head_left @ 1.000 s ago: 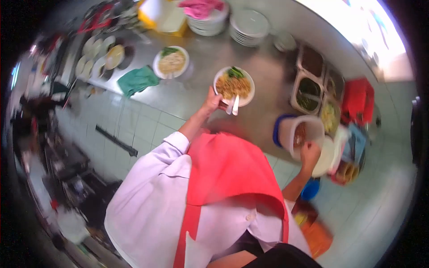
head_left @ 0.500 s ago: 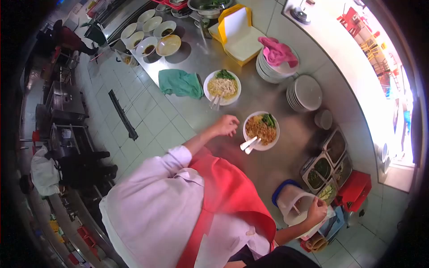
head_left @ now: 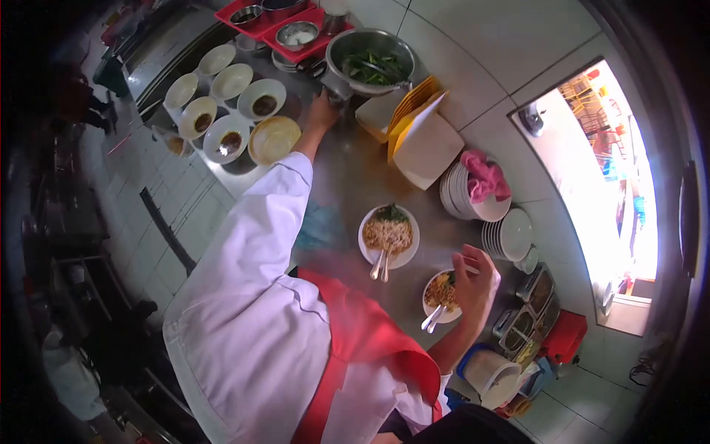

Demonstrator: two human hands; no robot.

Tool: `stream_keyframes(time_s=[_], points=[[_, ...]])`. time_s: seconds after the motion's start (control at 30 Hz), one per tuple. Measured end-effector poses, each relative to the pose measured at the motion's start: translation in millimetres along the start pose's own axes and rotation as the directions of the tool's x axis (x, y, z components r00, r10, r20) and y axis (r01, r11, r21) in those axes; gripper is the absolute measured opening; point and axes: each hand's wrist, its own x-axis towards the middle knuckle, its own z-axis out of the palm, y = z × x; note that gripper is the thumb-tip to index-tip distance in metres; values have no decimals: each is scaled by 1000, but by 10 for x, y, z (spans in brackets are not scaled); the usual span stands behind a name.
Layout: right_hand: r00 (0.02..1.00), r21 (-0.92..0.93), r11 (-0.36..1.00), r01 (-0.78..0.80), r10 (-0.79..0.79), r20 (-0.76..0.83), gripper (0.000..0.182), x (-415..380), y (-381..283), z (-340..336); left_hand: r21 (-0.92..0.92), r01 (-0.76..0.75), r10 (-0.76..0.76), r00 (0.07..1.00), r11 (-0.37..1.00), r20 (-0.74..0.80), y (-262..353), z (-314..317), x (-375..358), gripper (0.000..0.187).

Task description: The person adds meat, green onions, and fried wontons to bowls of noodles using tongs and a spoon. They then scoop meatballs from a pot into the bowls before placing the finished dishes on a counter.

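Note:
My left hand (head_left: 323, 113) reaches to the back of the steel counter, beside a shiny metal container (head_left: 337, 89) and close to the steel bowl of greens (head_left: 370, 63); its fingertips are hidden. Above a plate of noodles with brown topping (head_left: 440, 290) is my right hand (head_left: 477, 280), with loosely bent fingers apart and nothing in them. It covers part of that plate, where a spoon and fork (head_left: 433, 318) rest on the rim. Farther left, another plate of noodles (head_left: 389, 235) has pale shredded topping, greens, and its own cutlery (head_left: 380, 265).
Several bowls (head_left: 262, 101), some with dark sauce, stand at the left end. A yellow-edged box (head_left: 425, 148), stacked bowls with a pink cloth (head_left: 484, 177) and stacked plates (head_left: 510, 233) line the wall. Food trays (head_left: 521, 325) and a white tub (head_left: 492, 374) are at right.
My left hand has moved from beside the noodle plates to the back of the counter. My right hand has left the tub area and come over the brown-topped noodles. The view has shifted.

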Motion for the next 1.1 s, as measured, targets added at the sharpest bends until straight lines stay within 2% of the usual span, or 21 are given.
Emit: stream_keyframes(time_s=[0.07, 0.2, 0.27, 0.3, 0.33, 0.37, 0.4, 0.47, 0.53, 0.57, 0.6, 0.63, 0.7, 0.73, 0.8, 0.83, 0.9, 0.93, 1.0, 1.07, 1.1], points=[[1000, 30, 1000, 0, 0, 27, 25, 177, -251, 184, 49, 26, -29, 998, 998, 59, -28, 129, 120, 30], [957, -45, 956, 289, -287, 51, 25, 628, -489, 591, 123, -84, 43, 951, 989, 307, -381, 188, 210, 35], [922, -151, 910, 386, -386, 28, 27, 924, -768, 761, 216, -169, 125, 972, 962, 200, -598, 361, 155, 39], [928, -58, 926, 373, -373, 15, 29, 1065, -927, 859, 200, -182, 135, 965, 963, 226, -631, 397, 90, 39], [931, 39, 930, 366, -366, -2, 30, 1239, -1079, 1008, 259, -196, 166, 977, 946, 131, -657, 388, 47, 43], [894, -32, 895, 444, -446, -54, 31, 1435, -1159, 1180, 320, -200, 200, 979, 926, 33, -653, 392, 26, 47], [850, -108, 853, 510, -520, -91, 32, 1624, -1217, 1349, 310, -212, 205, 977, 927, 54, -537, 323, 47, 47], [728, -300, 722, 623, -676, -114, 35, 2036, -1334, 1665, 267, -41, 18, 996, 963, 89, -213, 47, 94, 57], [621, -438, 623, 649, -765, -168, 33, 2368, -1399, 1970, 319, -294, 186, 926, 901, 327, -436, 182, 288, 63], [792, -490, 688, 534, -610, 6, 34, 2413, -1594, 1961, 285, -372, 270, 901, 883, 338, -572, 283, 392, 59], [903, -558, 717, 417, -397, 165, 38, 2463, -1746, 1949, 251, -447, 353, 870, 859, 345, -677, 345, 433, 56], [909, -557, 723, 408, -382, 170, 38, 2593, -1710, 2041, 247, -449, 349, 865, 859, 361, -704, 335, 441, 56], [883, -591, 658, 467, -311, 352, 26, 2839, -1599, 2186, -2, -445, 425, 853, 895, 304, -674, 285, 470, 52], [889, -592, 666, 454, -294, 350, 26, 2858, -1603, 2167, -9, -448, 427, 846, 894, 320, -699, 320, 475, 52], [808, -560, 648, 516, -152, 569, 23, 2924, -1657, 2060, 62, -425, 388, 869, 903, 308, -726, 383, 461, 53], [813, -563, 655, 504, -140, 565, 23, 2885, -1683, 1983, 54, -430, 393, 862, 901, 319, -630, 329, 452, 53], [896, -526, 737, 424, -257, 363, 23, 2690, -1690, 1828, 105, -539, 497, 824, 836, 273, -488, 205, 337, 50], [897, -525, 740, 421, -254, 361, 23, 2568, -1694, 1735, 123, -573, 531, 807, 811, 259, -425, 156, 250, 49], [919, -382, 841, 383, -307, 248, 27, 2239, -1655, 1463, 208, -340, 321, 939, 917, 121, -354, 160, 4, 40], [934, -219, 909, 356, -335, 127, 36, 1899, -1578, 1194, 145, -283, 276, 959, 948, 65, -299, 109, -237, 36], [934, -133, 926, 354, -342, 105, 31, 1719, -1410, 1160, 73, -224, 224, 975, 972, 7, -277, 74, -355, 33]])
